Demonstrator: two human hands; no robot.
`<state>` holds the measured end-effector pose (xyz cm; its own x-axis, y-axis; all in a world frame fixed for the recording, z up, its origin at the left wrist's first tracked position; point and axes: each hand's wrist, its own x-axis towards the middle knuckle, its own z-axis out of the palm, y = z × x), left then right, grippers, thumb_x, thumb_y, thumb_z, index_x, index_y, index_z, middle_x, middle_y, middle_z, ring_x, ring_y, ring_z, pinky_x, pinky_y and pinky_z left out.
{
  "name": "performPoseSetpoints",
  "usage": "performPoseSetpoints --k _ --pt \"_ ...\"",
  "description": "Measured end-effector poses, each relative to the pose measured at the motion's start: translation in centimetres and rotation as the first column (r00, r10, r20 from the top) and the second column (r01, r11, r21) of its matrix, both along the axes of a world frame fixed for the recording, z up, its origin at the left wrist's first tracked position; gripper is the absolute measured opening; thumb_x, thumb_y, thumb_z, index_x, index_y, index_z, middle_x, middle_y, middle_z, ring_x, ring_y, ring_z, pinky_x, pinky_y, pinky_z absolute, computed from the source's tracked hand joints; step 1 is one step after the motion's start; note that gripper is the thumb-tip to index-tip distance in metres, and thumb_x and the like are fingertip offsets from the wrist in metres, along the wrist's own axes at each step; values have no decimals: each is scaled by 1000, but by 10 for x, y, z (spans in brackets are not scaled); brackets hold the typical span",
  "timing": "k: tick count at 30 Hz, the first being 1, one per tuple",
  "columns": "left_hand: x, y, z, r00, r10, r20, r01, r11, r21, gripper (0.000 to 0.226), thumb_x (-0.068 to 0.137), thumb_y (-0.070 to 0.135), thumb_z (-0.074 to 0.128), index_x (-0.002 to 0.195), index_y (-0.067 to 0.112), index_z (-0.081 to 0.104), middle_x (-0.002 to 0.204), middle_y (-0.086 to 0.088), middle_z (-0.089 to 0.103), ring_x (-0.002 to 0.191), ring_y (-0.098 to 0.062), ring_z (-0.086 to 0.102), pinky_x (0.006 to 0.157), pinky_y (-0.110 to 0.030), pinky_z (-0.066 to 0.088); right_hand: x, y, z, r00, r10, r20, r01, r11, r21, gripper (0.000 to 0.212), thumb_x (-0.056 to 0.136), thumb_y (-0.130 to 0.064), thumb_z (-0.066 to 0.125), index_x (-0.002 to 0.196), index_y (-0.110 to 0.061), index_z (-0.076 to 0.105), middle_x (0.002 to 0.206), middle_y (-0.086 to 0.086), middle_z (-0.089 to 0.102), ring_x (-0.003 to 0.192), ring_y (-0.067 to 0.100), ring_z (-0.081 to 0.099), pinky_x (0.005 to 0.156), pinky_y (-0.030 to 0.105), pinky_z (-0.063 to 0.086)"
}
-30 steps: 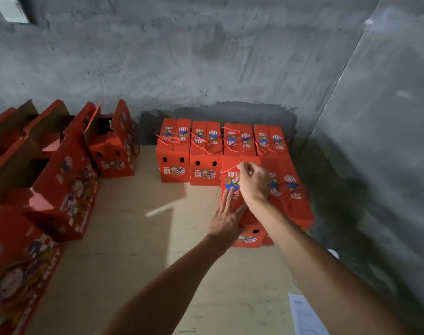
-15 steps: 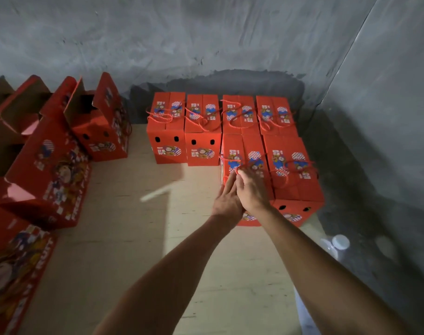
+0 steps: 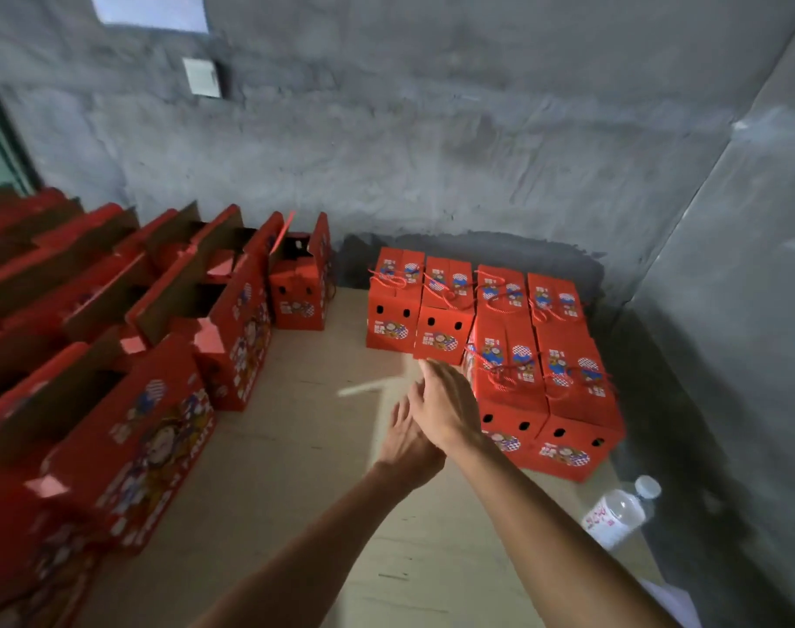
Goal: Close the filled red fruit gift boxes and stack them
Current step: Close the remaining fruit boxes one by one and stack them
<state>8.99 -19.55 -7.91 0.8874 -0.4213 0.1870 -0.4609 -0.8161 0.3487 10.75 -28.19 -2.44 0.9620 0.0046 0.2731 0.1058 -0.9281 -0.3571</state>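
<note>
Hands: left hand (image 3: 407, 439) and right hand (image 3: 447, 407), fingers straight, holding nothing, overlapping.
Beside them: closed red boxes (image 3: 513, 355) stacked in the corner.
Left: open boxes (image 3: 169, 355).
Right: water bottle (image 3: 619, 512) lying down.

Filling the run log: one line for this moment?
left hand: open, empty | right hand: open, empty | closed boxes: grouped by corner wall | open boxes: left, unclosed

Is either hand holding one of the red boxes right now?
No, the left hand and right hand hang open above the floor, beside the closed red cardboard gift boxes.
</note>
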Motion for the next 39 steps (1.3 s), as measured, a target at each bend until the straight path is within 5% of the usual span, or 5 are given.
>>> performPoseSetpoints --k 12,18,28,34,39 --pt "-62 185 -4 976 214 -45 -207 970 128 79 103 38 41 163 16 -5 170 -11 -9 157 -23 -11 128 -41 0 -53 168 -17 987 88 -132 -72 990 118 54 102 -49 42 145 -18 54 145 2 59 133 20 54 113 32 41" --pt "-30 221 29 985 149 -86 -152 988 -32 74 100 34 50 162 22 10 171 -7 1 158 -22 1 127 -48 15 -23 194 8 991 44 -126 -23 986 162 56 99 -54 44 146 -24 52 147 0 57 133 21 54 110 35 44" --pt "140 274 122 975 214 -56 -218 971 -100 35 98 27 58 131 18 61 137 -4 56 126 -26 55 102 -44 50 136 208 67 991 118 -56 -105 977 188 41 105 -19 52 146 -23 54 141 7 62 121 27 62 98 33 50" --pt "273 303 97 927 319 -197 -351 923 -158 40 96 23 58 135 14 54 132 -10 56 114 -28 60 91 -37 53 253 208 37 983 98 -155 -72 984 165 52 100 -18 59 150 -27 48 141 6 60 108 20 65 76 27 51" --pt "378 323 59 888 351 -298 -420 882 -214 60 94 17 58 152 18 42 147 -14 42 131 -34 49 106 -41 48 351 220 1 964 96 -248 -88 995 42 54 103 -37 55 155 -33 40 151 4 48 130 28 53 102 46 50"
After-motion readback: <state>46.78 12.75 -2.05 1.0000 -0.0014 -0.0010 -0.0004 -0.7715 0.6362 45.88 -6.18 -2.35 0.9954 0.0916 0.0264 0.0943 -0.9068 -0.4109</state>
